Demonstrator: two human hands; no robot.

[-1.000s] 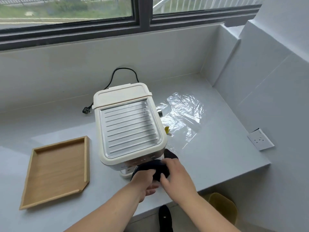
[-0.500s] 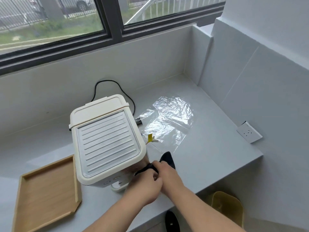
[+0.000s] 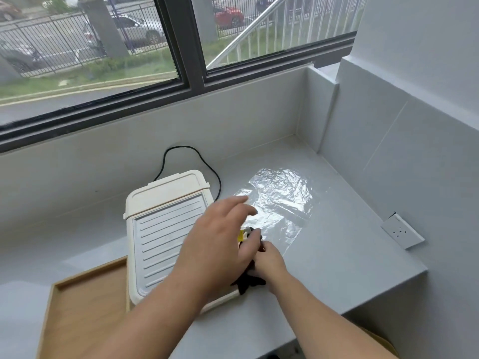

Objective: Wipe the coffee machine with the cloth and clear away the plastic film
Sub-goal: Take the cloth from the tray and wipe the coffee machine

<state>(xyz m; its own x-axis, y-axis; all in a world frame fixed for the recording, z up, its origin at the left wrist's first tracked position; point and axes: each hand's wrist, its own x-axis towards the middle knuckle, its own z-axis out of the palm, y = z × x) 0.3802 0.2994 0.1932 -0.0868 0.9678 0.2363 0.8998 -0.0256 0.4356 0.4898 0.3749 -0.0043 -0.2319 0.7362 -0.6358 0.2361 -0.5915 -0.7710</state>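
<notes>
The grey surface [image 3: 337, 268] carries everything, and the largest thing on it is the cream machine [image 3: 166, 229], standing at its front left with a ribbed metal top and a wooden tray [image 3: 85, 307] against its left side. To the machine's right lies the film [image 3: 282, 200], a clear, crinkled, glossy sheet spread flat, its long axis running from near front to far back, slightly rightward. The left hand [image 3: 220, 239] hangs above the machine's right edge, fingers loosely spread and holding nothing, pointing toward the film's near-left edge, which lies just ahead and to its right. It looks the nearer hand for taking the film. The right hand [image 3: 269, 265] sits lower, at the machine's right side, closed on the dark cloth [image 3: 248, 281] bunched against the casing; wiping that side seems to be the step in hand. A small yellow tag [image 3: 241, 235] shows between the hands, too blurred to identify.
</notes>
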